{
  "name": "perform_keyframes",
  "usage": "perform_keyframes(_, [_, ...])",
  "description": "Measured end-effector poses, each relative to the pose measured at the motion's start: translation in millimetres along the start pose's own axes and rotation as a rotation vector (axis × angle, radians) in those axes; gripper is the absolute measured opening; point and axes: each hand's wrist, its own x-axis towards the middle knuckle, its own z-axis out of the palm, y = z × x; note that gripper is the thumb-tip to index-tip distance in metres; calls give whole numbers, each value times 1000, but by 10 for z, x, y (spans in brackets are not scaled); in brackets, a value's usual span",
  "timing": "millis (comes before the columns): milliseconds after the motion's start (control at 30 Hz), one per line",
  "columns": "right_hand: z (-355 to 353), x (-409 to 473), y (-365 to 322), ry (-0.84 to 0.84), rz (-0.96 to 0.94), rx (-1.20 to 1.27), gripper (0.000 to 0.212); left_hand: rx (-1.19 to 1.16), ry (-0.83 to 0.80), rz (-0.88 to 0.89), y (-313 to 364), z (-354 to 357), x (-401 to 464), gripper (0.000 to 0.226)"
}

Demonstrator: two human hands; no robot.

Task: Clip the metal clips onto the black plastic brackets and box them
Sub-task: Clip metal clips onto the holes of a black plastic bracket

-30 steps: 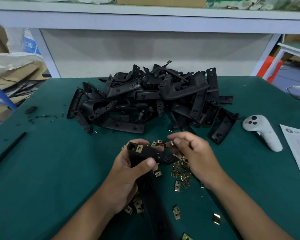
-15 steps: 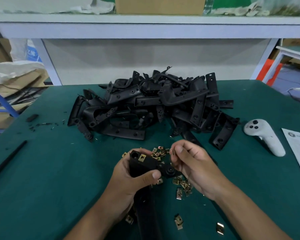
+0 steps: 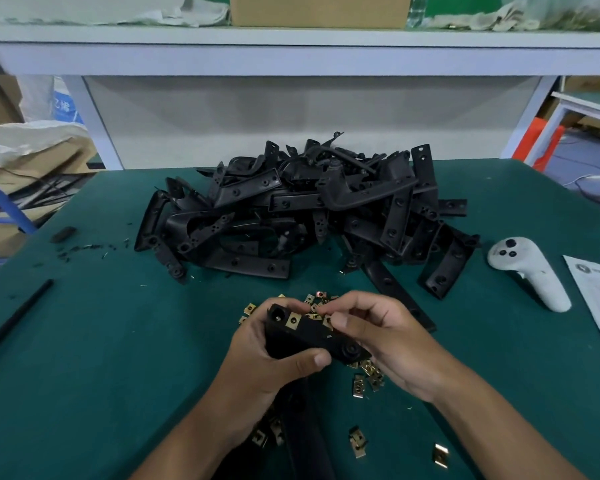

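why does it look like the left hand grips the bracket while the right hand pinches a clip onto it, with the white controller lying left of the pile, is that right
One detail is off. In the head view the white controller lies to the right of the pile of black brackets, not the left. The rest holds: the left hand grips the bracket and the right hand pinches a clip at its top edge.

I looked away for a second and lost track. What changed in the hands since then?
The right hand brought its pinched metal clip from the loose clips onto the black bracket's edge, beside the clip already fitted. The left hand keeps gripping the bracket. The bracket pile is unchanged.
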Motion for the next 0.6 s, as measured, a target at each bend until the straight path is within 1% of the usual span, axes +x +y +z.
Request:
perform_keyframes(100, [2,2,-6,-7,-11,29,41,9,5,1,8,-1,-2,49])
perform_keyframes(300, [-8,-1,-6,12,-55,14,39,-14,16,25,4,-2,1,51])
perform_keyframes(467, [-33,1,12,36,-69,-74,44,1,22,31,-4,-11,3,52])
perform_keyframes(600, [-32,-36,-30,-22,-60,6,49,27,26,51,13,-1,-13,47])
